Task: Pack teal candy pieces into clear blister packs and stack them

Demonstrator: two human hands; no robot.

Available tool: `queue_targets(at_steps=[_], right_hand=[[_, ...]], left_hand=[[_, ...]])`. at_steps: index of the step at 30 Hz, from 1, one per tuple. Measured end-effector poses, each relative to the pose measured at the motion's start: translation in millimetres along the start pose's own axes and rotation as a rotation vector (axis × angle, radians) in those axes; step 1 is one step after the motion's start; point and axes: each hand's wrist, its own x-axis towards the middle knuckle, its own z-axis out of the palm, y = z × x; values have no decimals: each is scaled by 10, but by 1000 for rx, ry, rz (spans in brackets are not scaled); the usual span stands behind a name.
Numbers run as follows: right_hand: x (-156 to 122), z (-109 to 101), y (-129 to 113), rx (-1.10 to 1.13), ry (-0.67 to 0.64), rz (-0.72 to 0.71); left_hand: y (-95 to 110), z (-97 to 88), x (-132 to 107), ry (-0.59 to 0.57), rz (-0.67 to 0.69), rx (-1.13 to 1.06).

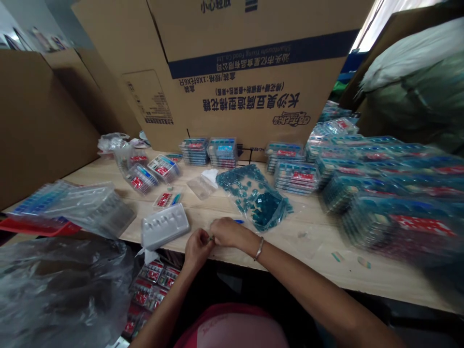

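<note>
1. At the lower left, a clear plastic bag (65, 285) is spreading beside packs (150, 290) with red labels, which are sitting below the table edge.
2. The left hand (197, 249) and the right hand (226, 232) are meeting over the near edge of the wooden table (315, 251). Both are curling their fingers closed, pinching a small piece (210, 238) between them; it is mostly hidden, so its shape is hard to tell. A bracelet (259, 248) is circling the right wrist.
3. A blue strip (238, 221) is showing just beyond the right hand.
4. Left of the hands, a grey moulded tray (165, 227) is lying near the table edge. Well to the right, two small pale-and-teal pieces (338, 256) are lying apart on the wood.
5. Beyond the hands, a clear bag of teal pieces (268, 208) is lying spread out. Clear empty trays (97, 203) are lying at far left, and blurred stacks of filled packs (391, 193) are crowding the right side.
6. Behind everything on the table, a large cardboard box (250, 96) is standing with its print upside down.
</note>
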Motion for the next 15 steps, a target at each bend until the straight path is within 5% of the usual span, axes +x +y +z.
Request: queue_targets(at_steps=[9, 15], right_hand=[[-26, -113, 172, 38, -252, -140], [27, -107, 40, -34, -260, -119]], left_hand=[[-42, -74, -72, -40, 80, -149], [-69, -59, -61, -65, 79, -114]])
